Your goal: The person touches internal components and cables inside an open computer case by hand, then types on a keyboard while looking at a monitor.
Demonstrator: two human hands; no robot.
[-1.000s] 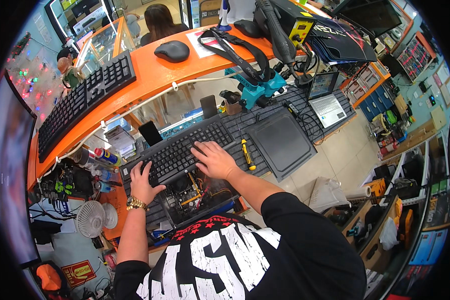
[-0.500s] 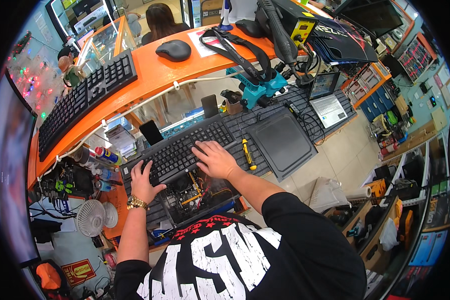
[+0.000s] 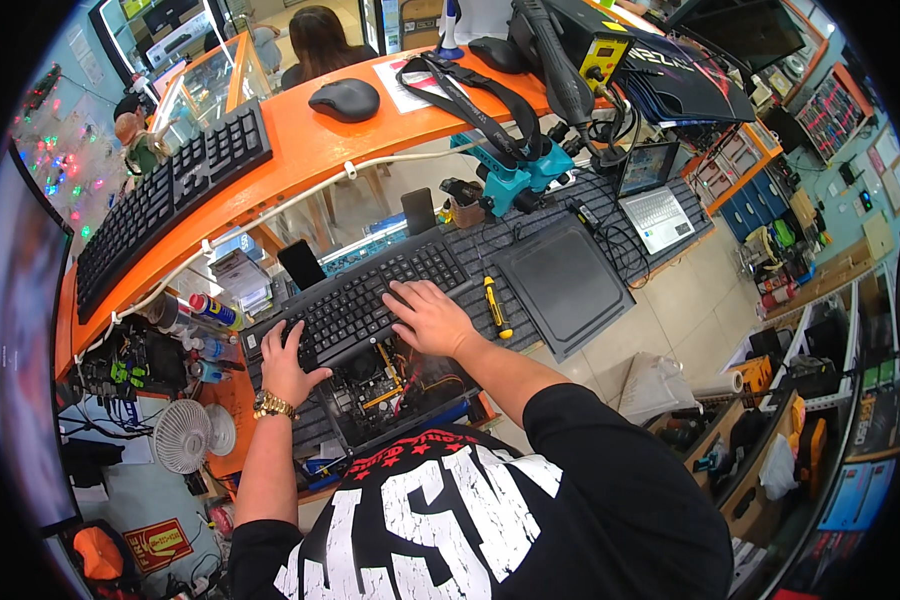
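Both my hands rest on a black computer keyboard [image 3: 355,318] on the workbench. My left hand [image 3: 288,370], with a gold watch [image 3: 272,404] at the wrist, lies at the keyboard's left end, its fingers spread over the keys. On the right part of the keys lies my right hand [image 3: 432,318], fingers stretched out. Neither hand holds anything. Just below the keyboard, between my forearms, sits an open computer case [image 3: 395,390] with a circuit board and coloured wires, partly hidden by the keyboard and my right arm.
A yellow screwdriver [image 3: 497,308] and a black flat panel [image 3: 564,288] lie right of the keyboard. Beyond are a teal microscope [image 3: 525,180] and a laptop [image 3: 656,215]. A white fan [image 3: 182,436] stands at left. The orange shelf [image 3: 300,122] carries another keyboard and a mouse [image 3: 345,100].
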